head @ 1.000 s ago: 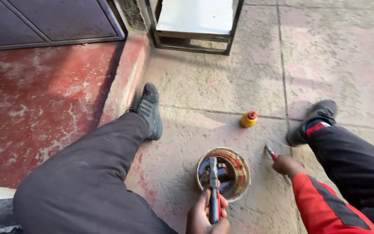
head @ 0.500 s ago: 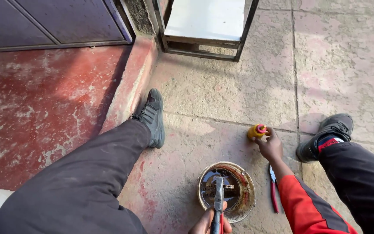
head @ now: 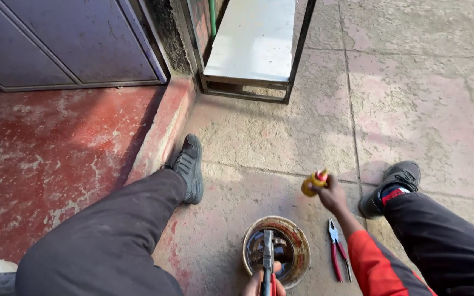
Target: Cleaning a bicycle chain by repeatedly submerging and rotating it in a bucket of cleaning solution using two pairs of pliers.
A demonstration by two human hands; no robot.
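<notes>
A concrete floor (head: 281, 137) of stained slabs carries a round rusty metal part (head: 276, 249) at six o'clock, red-handled pliers (head: 337, 255) just beside it at five, and a metal frame (head: 253, 55) at twelve.

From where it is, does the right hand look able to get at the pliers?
Probably yes: the pliers lie bare on the concrete just below the right hand, nothing between. But that hand already holds a small yellow bottle.

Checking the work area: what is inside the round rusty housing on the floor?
Inside the round rusty housing, dark metal parts show. A grey tool, held by the left hand, lies over the middle and covers what is beneath.
</notes>
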